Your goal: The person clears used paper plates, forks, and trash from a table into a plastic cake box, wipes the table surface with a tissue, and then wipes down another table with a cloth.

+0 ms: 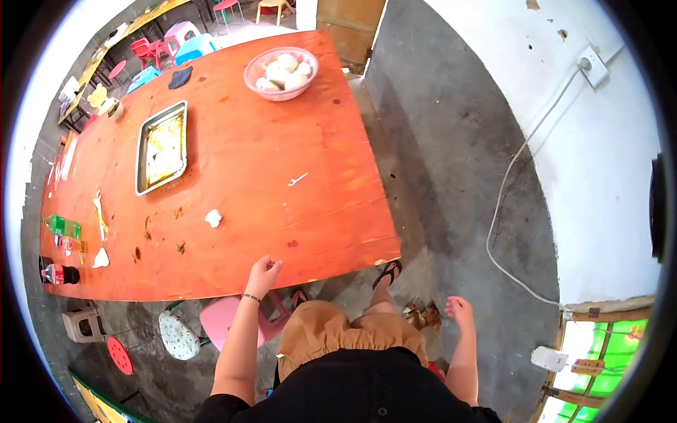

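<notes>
My left hand [264, 275], with a dark bracelet at the wrist, hangs over the near edge of the red table [268, 233]. Its fingers are curled in, and nothing shows in them. Over the floor to the right, away from the table, is my right hand [460, 310], also curled and holding nothing visible. On the tabletop ahead of my left hand lie a crumpled white tissue [213, 218] and a small white scrap [297, 180]. Farther back are a metal tray [140, 158] with brownish-yellow residue and a pink basket [264, 93] of round whitish items.
A pink stool [218, 321] and a speckled stool [178, 335] stand at the table's near side. Bottles, including a green one [63, 226], are at the left. A white cable [498, 211] runs down the right wall. Debris [423, 316] lies on the floor near my feet.
</notes>
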Available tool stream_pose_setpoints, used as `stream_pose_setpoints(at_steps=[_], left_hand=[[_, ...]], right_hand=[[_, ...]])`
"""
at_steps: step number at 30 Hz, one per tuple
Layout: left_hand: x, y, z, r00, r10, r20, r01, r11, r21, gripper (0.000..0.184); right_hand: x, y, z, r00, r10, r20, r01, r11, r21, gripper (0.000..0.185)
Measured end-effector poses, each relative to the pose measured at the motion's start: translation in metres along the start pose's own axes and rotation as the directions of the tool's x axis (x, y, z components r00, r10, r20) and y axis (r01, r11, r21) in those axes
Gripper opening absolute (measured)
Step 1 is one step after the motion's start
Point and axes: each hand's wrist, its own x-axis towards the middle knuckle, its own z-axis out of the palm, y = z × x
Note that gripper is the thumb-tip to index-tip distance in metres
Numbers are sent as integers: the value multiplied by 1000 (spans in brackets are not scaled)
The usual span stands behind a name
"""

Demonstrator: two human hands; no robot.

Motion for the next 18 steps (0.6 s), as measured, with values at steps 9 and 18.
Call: stream_pose_setpoints(at_steps=[9, 18], left_hand=[[90, 84, 239, 996, -89, -6, 84, 962, -259, 27], [169, 181, 343, 983, -183, -7, 155, 850, -504, 23]], right_hand=[[178, -38, -99, 990, -49, 131, 42, 998, 51, 23], [259, -243, -90, 806, -340, 485, 360, 931, 54, 22]])
